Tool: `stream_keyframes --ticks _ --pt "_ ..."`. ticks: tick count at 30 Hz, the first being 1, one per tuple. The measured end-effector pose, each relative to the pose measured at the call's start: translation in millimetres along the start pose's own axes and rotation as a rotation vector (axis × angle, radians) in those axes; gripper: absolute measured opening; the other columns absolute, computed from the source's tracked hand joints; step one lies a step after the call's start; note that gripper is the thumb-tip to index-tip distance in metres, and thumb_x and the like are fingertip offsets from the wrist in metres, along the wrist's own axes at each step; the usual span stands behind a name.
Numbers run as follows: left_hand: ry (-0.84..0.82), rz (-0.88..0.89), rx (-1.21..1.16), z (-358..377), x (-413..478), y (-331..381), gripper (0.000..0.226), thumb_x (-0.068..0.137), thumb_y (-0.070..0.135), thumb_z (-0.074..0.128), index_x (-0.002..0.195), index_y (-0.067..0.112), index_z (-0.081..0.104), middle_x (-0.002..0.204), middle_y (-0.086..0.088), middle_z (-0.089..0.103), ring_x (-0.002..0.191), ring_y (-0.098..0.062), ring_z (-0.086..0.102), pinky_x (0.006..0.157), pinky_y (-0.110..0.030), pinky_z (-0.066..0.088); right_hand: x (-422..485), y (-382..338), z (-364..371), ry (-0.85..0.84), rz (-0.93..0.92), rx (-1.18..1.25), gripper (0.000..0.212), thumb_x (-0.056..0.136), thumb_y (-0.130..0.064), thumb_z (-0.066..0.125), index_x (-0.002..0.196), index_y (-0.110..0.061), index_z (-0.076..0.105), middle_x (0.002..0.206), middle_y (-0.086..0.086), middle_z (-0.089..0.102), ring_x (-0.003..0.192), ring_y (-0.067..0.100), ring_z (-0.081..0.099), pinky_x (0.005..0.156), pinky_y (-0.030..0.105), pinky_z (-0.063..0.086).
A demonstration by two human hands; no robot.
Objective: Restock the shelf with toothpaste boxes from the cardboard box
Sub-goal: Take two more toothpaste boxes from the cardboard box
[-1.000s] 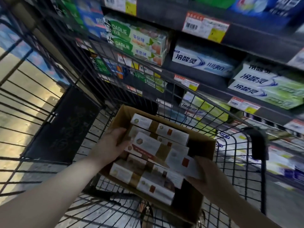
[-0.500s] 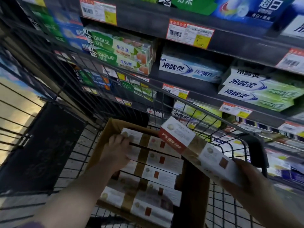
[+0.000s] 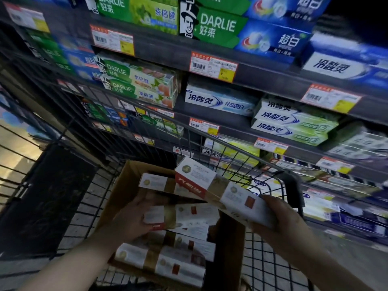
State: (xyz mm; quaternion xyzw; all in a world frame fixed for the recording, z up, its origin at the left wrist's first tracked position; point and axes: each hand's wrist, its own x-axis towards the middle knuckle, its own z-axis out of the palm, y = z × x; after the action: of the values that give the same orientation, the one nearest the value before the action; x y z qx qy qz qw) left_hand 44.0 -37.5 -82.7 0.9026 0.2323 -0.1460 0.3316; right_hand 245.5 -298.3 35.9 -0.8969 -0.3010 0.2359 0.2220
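Now that my right hand (image 3: pixel 280 220) has lifted one toothpaste box (image 3: pixel 210 184) clear of the cardboard box (image 3: pixel 123 185), fingers clenched round its near end, my left hand (image 3: pixel 130 219) has closed on a second box (image 3: pixel 182 215) still inside. Beyond the cart rim (image 3: pixel 231 144), the shelf (image 3: pixel 168 49) fills more of my view, so placing looks next.

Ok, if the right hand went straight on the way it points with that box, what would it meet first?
Probably the cart's wire wall. The right hand aims its toothpaste box up and left toward the shelves, with the box's far end below the cart's rim. Depth is unclear, so it might pass over.
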Motion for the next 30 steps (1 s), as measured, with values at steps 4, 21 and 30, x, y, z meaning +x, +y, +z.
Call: stream_keyframes --ticks 4,21,30 --pt "0.013 -0.045 -0.025 -26.0 -28.3 26.8 0.073 0.065 0.063 0.060 0.132 0.044 0.038 0.131 0.012 0.046 0.122 -0.007 0.046 0.092 -0.012 0.031 -16.9 -14.5 -23.6 0.009 -0.008 0.017 0.043 0.074 -0.036 0.071 0.111 -0.035 0.048 0.103 -0.011 0.053 0.098 0.015 0.053 0.081 0.034 0.047" --pt "0.175 0.315 -0.008 -119.4 -113.9 262.0 0.084 0.045 0.072 0.044 0.123 0.042 0.047 0.119 0.026 0.040 0.121 -0.008 0.047 0.095 -0.020 0.038 -200.0 -11.3 -222.0 0.335 0.024 0.144 0.052 0.071 -0.038 0.073 0.118 -0.035 0.049 0.113 -0.018 0.054 0.102 0.000 0.052 0.081 0.026 0.042" --pt "-0.038 0.612 -0.134 -42.4 -157.1 476.3 0.052 0.051 0.063 0.060 0.099 0.059 0.040 0.121 0.035 0.039 0.118 0.000 0.044 0.101 -0.025 0.038 -421.6 100.0 -330.9 0.602 0.102 0.077 0.051 0.068 -0.027 0.079 0.093 -0.061 0.051 0.105 -0.029 0.057 0.095 -0.015 0.052 0.077 0.004 0.040"
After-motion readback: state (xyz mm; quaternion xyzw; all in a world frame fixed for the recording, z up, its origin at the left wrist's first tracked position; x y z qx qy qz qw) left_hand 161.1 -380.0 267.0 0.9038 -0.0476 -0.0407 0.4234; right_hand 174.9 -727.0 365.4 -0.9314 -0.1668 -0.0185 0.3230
